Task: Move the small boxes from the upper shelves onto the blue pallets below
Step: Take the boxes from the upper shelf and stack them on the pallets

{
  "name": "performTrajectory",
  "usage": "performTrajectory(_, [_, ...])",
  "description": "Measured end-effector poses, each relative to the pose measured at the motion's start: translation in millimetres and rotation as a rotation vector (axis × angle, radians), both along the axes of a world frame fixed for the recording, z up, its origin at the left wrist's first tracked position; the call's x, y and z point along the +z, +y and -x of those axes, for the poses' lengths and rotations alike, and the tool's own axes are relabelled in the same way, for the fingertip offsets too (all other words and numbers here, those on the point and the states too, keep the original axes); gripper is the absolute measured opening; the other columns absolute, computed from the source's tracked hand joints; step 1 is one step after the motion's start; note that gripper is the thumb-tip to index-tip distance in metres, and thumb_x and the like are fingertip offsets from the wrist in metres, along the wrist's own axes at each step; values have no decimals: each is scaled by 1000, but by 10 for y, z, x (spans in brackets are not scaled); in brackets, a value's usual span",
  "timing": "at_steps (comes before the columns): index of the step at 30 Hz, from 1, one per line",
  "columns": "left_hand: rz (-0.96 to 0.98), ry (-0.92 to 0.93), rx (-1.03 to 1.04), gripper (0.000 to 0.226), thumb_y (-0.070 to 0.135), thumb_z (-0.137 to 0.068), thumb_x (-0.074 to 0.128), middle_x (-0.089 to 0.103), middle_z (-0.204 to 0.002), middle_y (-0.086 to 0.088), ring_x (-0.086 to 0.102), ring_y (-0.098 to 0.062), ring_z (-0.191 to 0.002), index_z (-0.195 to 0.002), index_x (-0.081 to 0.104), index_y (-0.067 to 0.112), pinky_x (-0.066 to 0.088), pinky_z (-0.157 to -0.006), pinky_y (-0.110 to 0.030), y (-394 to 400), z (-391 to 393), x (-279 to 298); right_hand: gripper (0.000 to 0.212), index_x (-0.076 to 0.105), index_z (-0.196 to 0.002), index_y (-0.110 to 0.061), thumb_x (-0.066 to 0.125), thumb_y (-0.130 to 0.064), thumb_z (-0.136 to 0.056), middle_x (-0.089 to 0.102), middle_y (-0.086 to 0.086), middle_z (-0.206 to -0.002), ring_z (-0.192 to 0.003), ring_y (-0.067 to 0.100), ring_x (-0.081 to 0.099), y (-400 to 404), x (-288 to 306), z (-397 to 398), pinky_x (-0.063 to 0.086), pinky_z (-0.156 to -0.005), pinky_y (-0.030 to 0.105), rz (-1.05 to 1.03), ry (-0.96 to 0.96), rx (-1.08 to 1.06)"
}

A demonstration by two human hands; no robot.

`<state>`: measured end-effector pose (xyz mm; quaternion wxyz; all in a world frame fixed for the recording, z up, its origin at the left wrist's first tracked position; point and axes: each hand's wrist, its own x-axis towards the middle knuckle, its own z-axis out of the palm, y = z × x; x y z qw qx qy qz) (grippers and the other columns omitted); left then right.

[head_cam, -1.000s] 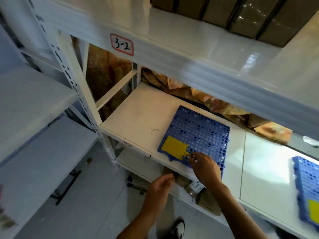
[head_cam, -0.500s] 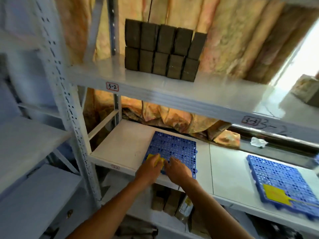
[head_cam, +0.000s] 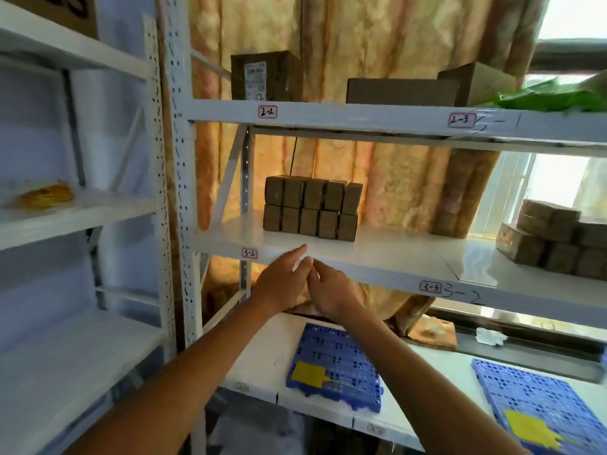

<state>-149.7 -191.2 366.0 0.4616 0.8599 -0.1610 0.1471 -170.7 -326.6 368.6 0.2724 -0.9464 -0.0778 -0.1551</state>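
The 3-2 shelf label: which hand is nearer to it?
Left. The left hand sits just right of the 3-2 label; the right hand is farther right and lower.

racking: white steel shelves [head_cam: 361, 254] | far: orange-tan curtain [head_cam: 404, 178] | right: bright barred window [head_cam: 538, 188] | light: daylight

Open shelf [head_cam: 377, 254] before boxes [head_cam: 310, 208], seemingly.

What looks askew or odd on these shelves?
In the box stack, the rightmost column leans out of line with the rest. Beside the 3-3 label, handwriting reads 3-2, which doesn't match. Otherwise tidy.
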Motion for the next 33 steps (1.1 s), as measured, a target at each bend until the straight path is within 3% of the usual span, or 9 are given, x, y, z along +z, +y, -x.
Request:
performTrajectory(4, [37,-21,-7,49,44,-107,31,41,-160,1,38,-19,-146,-154,40,30,29,-122,-39,143,-259,238,53,55,-143,-27,22,-48,-108,64,5,-141,-124,28,60,249,244,-292,46,-100,40,-88,-50,58])
performTrajectory(9, [90,-41,-9,57,56,-101,29,49,-154,0,47,-19,-139,-151,43,32,35,-118,-40,400,-935,441,43,54,-136,-30,25,-46,-108,65,4,-132,-116,28,63,567,447,-983,50,-91,41,-140,-178,92])
performTrajectory(13, [141,-81,15,48,49,-104,39,60,-142,-2,58,-20,-125,-146,51,29,46,-107,-42,654,-1609,700,39,49,-134,-22,36,-44,-106,56,8,-135,-122,32,56,727,720,-1692,49,-88,43,-62,-290,-19])
performTrajectory(15, [195,-149,48,44,48,-104,45,59,-143,3,58,-17,-126,-144,54,31,47,-107,-39,746,-1924,827,47,43,-144,-20,42,-42,-103,52,10,-146,-135,33,49,772,892,-2000,48,-99,48,86,-402,-138])
performTrajectory(18, [214,-212,82,48,47,-103,49,49,-152,6,48,-16,-138,-149,48,30,38,-112,-29,844,-2391,994,75,15,-163,-21,45,-49,-100,19,14,-170,-158,33,15,822,1086,-2467,19,-122,61,325,-400,-258])
performTrajectory(21, [324,-41,50,58,50,-102,47,40,-159,1,43,-23,-143,-155,36,28,37,-109,-32,858,-2759,1117,93,7,-165,-23,44,-70,-93,17,16,-171,-160,37,3,795,1214,-2796,-6,-118,73,498,-312,-367])
performTrajectory(24, [242,88,67,62,59,-102,37,45,-156,-5,47,-28,-139,-153,40,24,37,-111,-37,798,-3035,1099,89,33,-157,-30,44,-81,-85,40,13,-162,-157,42,14,800,1244,-2973,-17,-110,78,611,-242,-411])
performTrajectory(27, [178,50,22,59,61,-102,30,68,-126,-10,64,-26,-109,-124,65,19,49,-101,-42,728,-3197,1038,69,56,-137,-35,52,-78,-82,65,4,-136,-146,38,39,790,1314,-3016,-12,-110,80,611,-267,-423])
performTrajectory(33, [267,-60,105,48,63,-98,40,69,-97,-1,64,-19,-87,-99,66,22,54,-83,-38,725,-3275,1023,50,49,-132,-33,65,-41,-86,73,-3,-94,-113,30,67,751,1422,-2970,0,-119,75,392,-319,-336])
